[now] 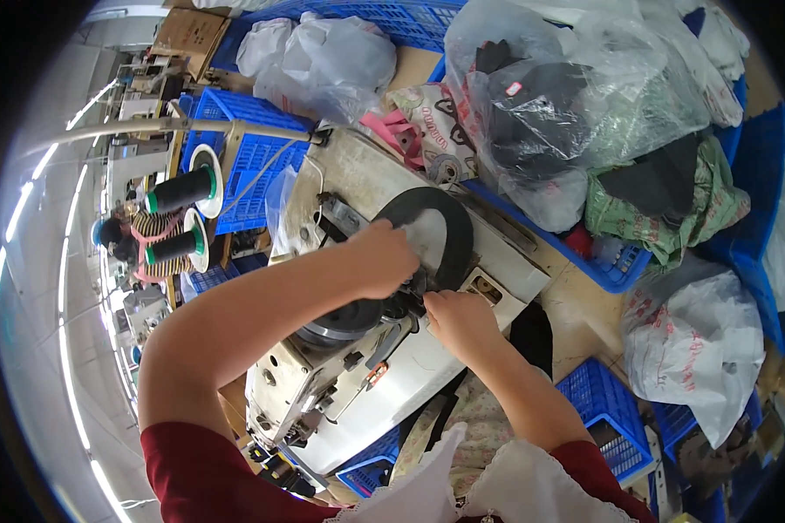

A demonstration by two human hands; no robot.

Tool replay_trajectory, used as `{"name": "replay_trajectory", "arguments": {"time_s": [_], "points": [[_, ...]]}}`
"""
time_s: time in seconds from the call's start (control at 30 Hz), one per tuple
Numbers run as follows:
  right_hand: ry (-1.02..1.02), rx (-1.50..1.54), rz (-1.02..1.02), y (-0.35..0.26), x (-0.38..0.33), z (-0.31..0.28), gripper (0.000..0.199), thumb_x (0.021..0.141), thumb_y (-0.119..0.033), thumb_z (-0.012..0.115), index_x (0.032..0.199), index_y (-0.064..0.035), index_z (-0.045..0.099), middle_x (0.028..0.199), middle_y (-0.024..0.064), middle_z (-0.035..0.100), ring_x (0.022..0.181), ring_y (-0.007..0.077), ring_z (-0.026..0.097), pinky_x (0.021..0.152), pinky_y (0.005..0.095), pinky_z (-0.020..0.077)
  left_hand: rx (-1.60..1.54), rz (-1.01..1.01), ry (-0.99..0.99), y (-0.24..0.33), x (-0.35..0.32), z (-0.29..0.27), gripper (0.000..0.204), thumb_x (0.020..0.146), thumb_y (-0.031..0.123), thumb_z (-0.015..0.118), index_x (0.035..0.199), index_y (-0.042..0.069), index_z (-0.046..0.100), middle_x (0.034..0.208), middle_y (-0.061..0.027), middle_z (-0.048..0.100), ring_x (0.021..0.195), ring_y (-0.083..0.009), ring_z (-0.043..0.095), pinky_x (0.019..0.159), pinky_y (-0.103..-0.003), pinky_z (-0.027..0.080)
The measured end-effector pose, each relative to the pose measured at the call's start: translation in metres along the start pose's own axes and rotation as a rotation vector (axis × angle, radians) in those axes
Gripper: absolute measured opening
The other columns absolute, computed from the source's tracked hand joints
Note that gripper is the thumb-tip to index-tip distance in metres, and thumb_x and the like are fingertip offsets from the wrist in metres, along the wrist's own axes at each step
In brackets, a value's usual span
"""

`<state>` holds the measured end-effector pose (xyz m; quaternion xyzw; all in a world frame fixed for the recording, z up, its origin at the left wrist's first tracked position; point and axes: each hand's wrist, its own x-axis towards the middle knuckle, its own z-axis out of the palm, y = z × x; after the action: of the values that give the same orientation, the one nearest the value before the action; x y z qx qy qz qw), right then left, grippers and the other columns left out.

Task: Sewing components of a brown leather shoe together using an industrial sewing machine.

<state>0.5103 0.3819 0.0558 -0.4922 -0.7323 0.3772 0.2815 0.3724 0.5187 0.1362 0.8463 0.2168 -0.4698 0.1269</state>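
Observation:
A black, curved fabric band [456,228] arches over the pale bed of a sewing machine [292,370]. My left hand [389,260] reaches across the machine, closed at the band's left end, its fingertips partly hidden. Beside the dark needle area, my right hand [460,322] pinches the band's near end; what lies under its fingertips is hidden. A round dark wheel-like part [344,321] shows below my left forearm. Two spools of black thread, an upper one [181,190] and a lower one [173,247], sit on white holders left of the machine.
Blue crates [604,405] stand around the table. Plastic bags of dark fabric [541,113] are heaped at the back right, with a green bag [672,200] nearer. A white bag [693,349] sits to the right. At far left, another person [153,240] wears stripes.

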Motion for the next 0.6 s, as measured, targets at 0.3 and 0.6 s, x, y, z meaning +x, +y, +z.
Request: {"name": "replay_trajectory", "arguments": {"time_s": [0.3, 0.6], "points": [[0.005, 0.064, 0.0, 0.006, -0.007, 0.006, 0.008, 0.08, -0.01, 0.063, 0.079, -0.0073, 0.055, 0.07, 0.0084, 0.06, 0.062, 0.0279, 0.064, 0.055, 0.0387, 0.0515, -0.077, 0.068, -0.075, 0.008, 0.039, 0.008, 0.013, 0.076, 0.013, 0.063, 0.086, 0.009, 0.07, 0.088, -0.0077, 0.069, 0.096, -0.0292, 0.065, 0.08, -0.042, 0.051], [-0.017, 0.096, 0.02, 0.011, -0.008, 0.001, 0.009, 0.081, -0.011, 0.063, 0.081, -0.0066, 0.055, 0.07, 0.0093, 0.06, 0.063, 0.0296, 0.064, 0.055, 0.0404, 0.0511, -0.106, -0.065, -0.265, 0.008, 0.024, -0.028, 0.019, 0.073, 0.01, 0.062, 0.089, 0.009, 0.073, 0.087, -0.0134, 0.07, 0.088, -0.0336, 0.069, 0.072, -0.044, 0.055]]}}
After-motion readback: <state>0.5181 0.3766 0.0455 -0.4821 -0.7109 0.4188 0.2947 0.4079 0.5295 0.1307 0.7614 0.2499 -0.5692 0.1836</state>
